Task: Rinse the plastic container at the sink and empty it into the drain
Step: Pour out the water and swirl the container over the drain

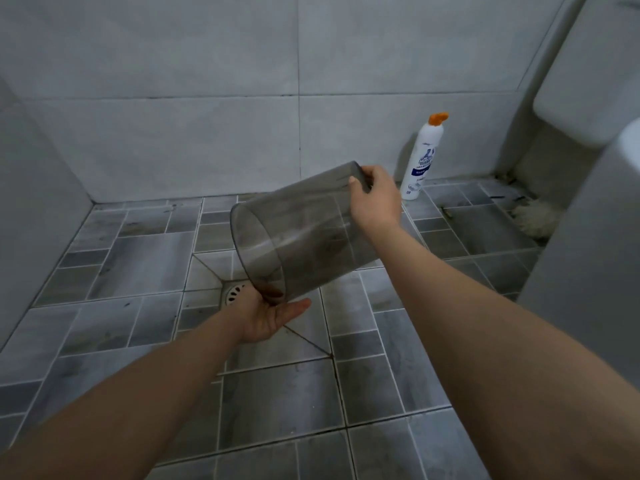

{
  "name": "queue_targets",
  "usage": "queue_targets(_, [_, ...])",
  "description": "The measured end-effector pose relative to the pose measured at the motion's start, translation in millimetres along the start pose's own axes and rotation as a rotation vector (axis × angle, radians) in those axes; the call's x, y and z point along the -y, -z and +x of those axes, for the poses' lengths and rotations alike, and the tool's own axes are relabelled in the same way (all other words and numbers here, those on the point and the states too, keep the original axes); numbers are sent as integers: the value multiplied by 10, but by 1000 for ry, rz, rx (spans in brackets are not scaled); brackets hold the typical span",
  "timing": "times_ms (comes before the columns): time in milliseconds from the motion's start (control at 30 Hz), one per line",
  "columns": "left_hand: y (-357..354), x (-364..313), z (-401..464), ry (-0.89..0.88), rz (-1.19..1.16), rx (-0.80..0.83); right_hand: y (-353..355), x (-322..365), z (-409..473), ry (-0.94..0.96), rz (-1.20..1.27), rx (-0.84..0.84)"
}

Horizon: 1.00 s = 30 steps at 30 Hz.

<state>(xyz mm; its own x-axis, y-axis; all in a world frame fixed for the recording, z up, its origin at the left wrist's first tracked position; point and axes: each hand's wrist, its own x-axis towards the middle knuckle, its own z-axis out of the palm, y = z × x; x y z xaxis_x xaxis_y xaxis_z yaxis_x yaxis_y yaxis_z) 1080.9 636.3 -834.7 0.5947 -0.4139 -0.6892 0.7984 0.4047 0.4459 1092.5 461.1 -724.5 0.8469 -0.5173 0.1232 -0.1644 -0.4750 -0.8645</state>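
Holds the plastic container (311, 230) tipped just above the floor drain (234, 294), gripping its raised end with curled right hand (375, 199) and cradling the lower rim on flat, open left hand (273, 317), seemingly mid-emptying, yet showing no water pouring.

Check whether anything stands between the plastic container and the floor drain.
Only the left hand: it is palm up under the container at its lower edge, overlapping the drain in this view. Nothing else visible lies between them.
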Motion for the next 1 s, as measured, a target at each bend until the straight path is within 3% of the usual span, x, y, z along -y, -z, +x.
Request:
queue_targets(500, [-484, -97, -110, 19, 17, 119, 326, 514, 147, 171, -282, 1])
queue_targets(767, [-556, -668, -151, -190, -14, 21, 295, 420, 509, -148, -150, -8])
queue_targets(1000, [-1135, -1524, -1148, -226, 239, -248, 620, 1328, 639, -399, -151, 275])
